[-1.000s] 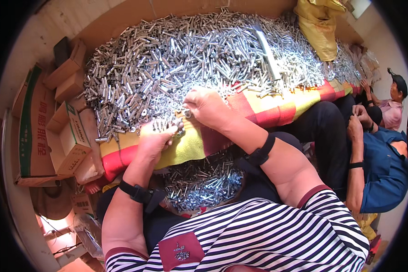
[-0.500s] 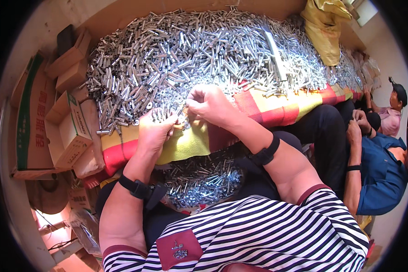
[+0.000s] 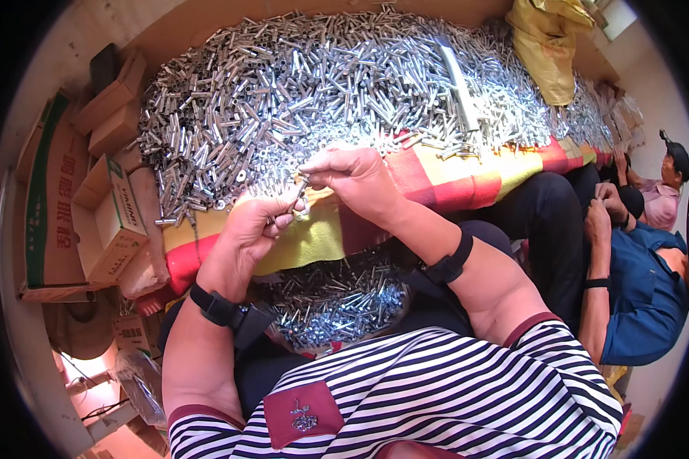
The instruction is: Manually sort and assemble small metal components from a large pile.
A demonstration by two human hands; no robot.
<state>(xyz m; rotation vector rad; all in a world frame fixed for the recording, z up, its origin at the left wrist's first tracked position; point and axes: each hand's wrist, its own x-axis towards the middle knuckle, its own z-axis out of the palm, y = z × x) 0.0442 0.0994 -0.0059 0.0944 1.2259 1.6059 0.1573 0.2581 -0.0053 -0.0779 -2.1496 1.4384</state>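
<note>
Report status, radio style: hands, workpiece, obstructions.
Left hand pinching slim metal piece. Right hand, fingertips at the piece's upper end. Pile of metal parts just beyond both; no obstruction visible.

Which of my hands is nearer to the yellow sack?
Right. Your right hand is below and left of the yellow sack in the picture; your left hand is farther off, lower and more to the left.

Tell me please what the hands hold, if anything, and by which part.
A slender metal piece, seemingly pinched at its lower end by the left hand and at its upper end by the right hand.
</note>
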